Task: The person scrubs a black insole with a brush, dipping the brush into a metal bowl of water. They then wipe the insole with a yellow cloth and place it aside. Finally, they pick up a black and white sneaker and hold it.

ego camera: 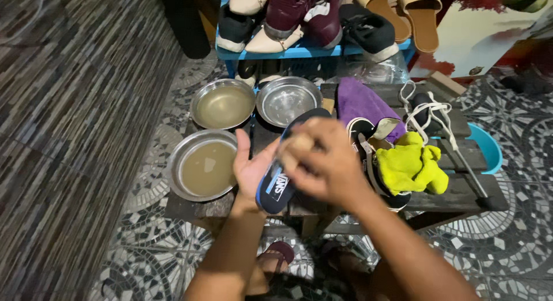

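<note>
Our left hand [249,169] cups a dark insole [282,175] from beneath while our right hand [322,163], blurred and closed on something pale, rubs it, so scrubbing looks underway, with murky-water bowls [203,165] at nine o'clock and the shoe [374,163] at three o'clock.

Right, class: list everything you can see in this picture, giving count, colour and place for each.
Metal bowls: three, silver, left on the bench; two hold murky water, one is empty.
Insole: one, dark blue, in the left hand.
Purple cloth: one, bench, back.
Yellow cloth: one, on a dark shoe.
White laces: bench, right.
Shoes: several, mixed colours, blue rack behind.
Wooden bench: one, dark.
Left hand: holds the insole.
Right hand: blurred, over the insole.
</note>
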